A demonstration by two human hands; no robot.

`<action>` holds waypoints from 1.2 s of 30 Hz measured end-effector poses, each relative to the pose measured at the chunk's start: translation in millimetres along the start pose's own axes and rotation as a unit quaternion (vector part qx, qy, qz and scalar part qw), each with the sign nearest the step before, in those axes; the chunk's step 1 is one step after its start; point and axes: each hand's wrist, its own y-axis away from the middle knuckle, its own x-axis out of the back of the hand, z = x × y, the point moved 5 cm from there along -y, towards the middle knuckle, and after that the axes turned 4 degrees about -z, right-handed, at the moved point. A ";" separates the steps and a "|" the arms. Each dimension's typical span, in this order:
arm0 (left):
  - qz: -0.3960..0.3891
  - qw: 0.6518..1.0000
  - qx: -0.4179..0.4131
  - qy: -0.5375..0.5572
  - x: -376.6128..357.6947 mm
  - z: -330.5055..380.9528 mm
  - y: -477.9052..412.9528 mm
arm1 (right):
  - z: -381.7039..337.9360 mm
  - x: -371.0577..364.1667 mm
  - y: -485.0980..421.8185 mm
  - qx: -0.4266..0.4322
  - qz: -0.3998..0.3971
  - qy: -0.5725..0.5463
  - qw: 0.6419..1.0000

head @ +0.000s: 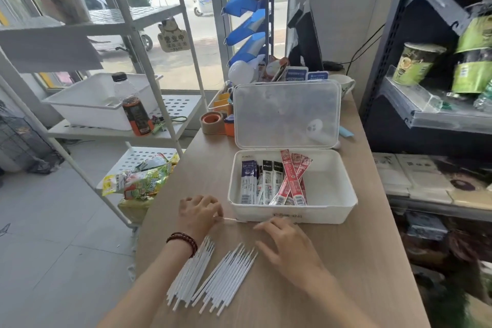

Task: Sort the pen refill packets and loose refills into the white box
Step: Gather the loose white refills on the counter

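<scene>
Two bare hands work at a long wooden counter (372, 261) beside a shop window, where a white box (292, 214) stands with its clear hinged lid (286, 114) propped upright behind it. Inside the box, toward its left half, the pen refill packets lie in a row: a purple-topped packet (248, 181) at the far left, black-and-white packets (271, 181) next to it, and red packets (294, 181) fanned across each other at the right of the group; the right part of the box floor is bare. In front of the box, on the counter between the two forearms, loose refills (213, 277) lie in two slanting bundles of white tubes, the left bundle partly under the left wrist with its dark bead bracelet (183, 241). The left hand (199, 214) rests knuckles-up just beside the box's front left corner, its fingers curled in narrow, pinching the end of a single thin white refill (227, 219) whose other end reaches toward the box wall. The right hand (287, 245) hovers low over the counter just in front of the box, palm down, fingers loosely spread and slightly bent, holding nothing; whether its fingertips touch the surface cannot be told. A roll of brown tape (212, 122) sits at the far left of the counter.
</scene>
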 end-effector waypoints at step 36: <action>-0.157 0.972 0.144 0.099 -12.0 17.2 133.1 | 4.5 -41.9 15.0 -0.036 -0.061 -0.010 0.997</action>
